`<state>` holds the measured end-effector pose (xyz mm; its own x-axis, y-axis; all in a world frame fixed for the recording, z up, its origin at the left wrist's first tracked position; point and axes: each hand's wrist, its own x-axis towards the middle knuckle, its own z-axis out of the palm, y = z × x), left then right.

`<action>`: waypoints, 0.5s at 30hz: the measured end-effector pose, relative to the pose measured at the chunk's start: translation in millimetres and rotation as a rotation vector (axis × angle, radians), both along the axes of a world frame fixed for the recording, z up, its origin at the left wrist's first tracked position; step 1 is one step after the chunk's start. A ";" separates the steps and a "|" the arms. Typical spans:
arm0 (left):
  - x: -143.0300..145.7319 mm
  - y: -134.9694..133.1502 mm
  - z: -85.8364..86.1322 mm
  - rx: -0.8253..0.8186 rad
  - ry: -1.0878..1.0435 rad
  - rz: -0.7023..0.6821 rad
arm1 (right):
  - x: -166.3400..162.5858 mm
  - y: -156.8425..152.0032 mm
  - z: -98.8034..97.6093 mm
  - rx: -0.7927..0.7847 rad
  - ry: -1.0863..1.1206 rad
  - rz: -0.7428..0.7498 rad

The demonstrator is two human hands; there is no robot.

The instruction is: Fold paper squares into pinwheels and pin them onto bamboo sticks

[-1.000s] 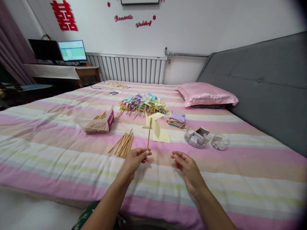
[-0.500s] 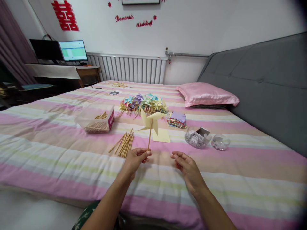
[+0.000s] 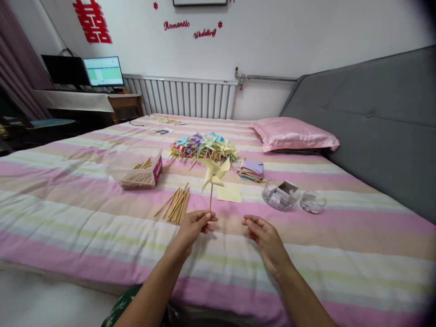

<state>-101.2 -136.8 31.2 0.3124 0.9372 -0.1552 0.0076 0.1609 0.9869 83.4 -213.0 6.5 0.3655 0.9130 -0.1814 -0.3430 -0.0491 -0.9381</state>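
My left hand [image 3: 195, 225] pinches the bottom of a thin wooden stick, holding a yellow paper pinwheel [image 3: 213, 174] upright above the striped bedspread [image 3: 102, 218]. My right hand [image 3: 264, 237] hovers just to the right, fingers loosely curled and apart, holding nothing. A bundle of loose wooden sticks [image 3: 176, 204] lies just beyond my left hand. A yellow paper square [image 3: 230, 193] lies flat behind the pinwheel.
A pile of finished coloured pinwheels [image 3: 203, 148] lies mid-bed, with a stack of coloured paper [image 3: 252, 170] to its right. A clear box of sticks [image 3: 138, 170] sits left. Two clear containers [image 3: 279, 195] [image 3: 312, 201] sit right. Pink pillow [image 3: 293, 134] and grey headboard [image 3: 374, 118] stand beyond.
The pinwheel has turned on its stick, its blades now facing me more squarely. My left hand rolled the stick slightly; my right hand stayed where it was.
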 end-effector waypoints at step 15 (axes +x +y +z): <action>13.3 -8.5 -13.1 -0.030 0.022 -0.111 | -5.3 -2.9 9.5 0.148 -0.412 -0.104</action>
<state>-88.0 -145.3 18.2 0.4103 0.8917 -0.1908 0.0490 0.1874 0.9811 78.1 -215.9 15.9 0.4712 0.8726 0.1288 0.0650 0.1112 -0.9917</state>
